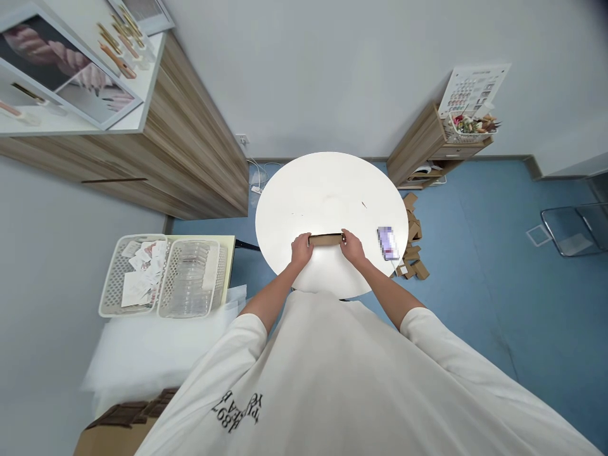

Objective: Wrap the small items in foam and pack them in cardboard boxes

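Note:
A small brown cardboard box (325,240) with a dark upper edge is held between my hands, over the near half of the round white table (327,183). My left hand (301,249) is closed on its left end, and my right hand (352,246) grips the right end. Whether the box touches the tabletop I cannot tell. To the right of my right hand lies a phone (388,243) with a purplish, blurred screen and a white cable at its lower end.
Several small brown boxes (414,253) lie on the floor right of the table. Two white baskets (164,278) at the left hold cards and clear plastic pieces. A wooden cabinet (199,126) stands at the left, a small shelf unit (418,142) at the back right.

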Demonstrator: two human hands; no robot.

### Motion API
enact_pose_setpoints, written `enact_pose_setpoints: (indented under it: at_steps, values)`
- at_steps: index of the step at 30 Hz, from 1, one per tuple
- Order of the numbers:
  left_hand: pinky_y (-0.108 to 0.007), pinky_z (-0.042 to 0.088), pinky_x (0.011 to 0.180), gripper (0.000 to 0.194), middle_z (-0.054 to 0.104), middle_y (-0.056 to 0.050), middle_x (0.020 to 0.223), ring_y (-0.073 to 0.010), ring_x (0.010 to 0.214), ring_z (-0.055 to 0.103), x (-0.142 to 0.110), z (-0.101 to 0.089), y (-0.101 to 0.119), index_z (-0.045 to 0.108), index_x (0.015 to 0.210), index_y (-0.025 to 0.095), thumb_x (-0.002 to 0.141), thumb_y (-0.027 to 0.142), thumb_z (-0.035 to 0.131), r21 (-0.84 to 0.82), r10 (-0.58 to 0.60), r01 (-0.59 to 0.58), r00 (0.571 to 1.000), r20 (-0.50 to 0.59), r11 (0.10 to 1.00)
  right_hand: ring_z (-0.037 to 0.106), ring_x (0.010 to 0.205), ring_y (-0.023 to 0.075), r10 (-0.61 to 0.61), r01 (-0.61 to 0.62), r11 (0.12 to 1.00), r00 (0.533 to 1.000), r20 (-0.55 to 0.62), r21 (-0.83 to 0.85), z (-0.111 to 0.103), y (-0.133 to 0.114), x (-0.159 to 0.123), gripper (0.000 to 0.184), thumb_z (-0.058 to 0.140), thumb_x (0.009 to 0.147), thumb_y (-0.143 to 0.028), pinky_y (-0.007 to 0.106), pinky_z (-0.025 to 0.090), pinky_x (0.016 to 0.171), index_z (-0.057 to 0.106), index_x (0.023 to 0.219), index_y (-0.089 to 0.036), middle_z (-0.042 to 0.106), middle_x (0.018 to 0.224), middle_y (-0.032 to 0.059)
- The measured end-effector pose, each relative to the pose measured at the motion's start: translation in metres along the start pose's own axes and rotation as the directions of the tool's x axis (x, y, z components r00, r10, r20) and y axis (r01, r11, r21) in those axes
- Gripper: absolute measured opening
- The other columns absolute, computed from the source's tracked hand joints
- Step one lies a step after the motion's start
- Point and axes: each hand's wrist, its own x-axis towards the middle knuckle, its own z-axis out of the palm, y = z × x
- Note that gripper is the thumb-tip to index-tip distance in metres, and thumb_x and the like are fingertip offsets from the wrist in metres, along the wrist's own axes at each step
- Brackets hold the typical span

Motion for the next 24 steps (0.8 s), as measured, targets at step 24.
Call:
enact_pose_setpoints:
  at_steps: [24]
  values:
    - [-0.038,0.053,0.091,0.04,0.052,-0.008,0.117,-0.0213,0.092,0.063,0.013,-0.002,-0.003,0.062,0.124,0.023,0.087,0.008,0.057,-0.001,0.06,-0.06,0.998,0.014,0.998,0.06,0.103,0.0277,-0.068,0.104,0.9,0.993,0.099,-0.422,-0.006,-0.014,0.0,0.044,0.039,0.101,-0.015,0.036,0.041,0.092,0.047,0.144,-0.015,0.064,0.118,0.0145]
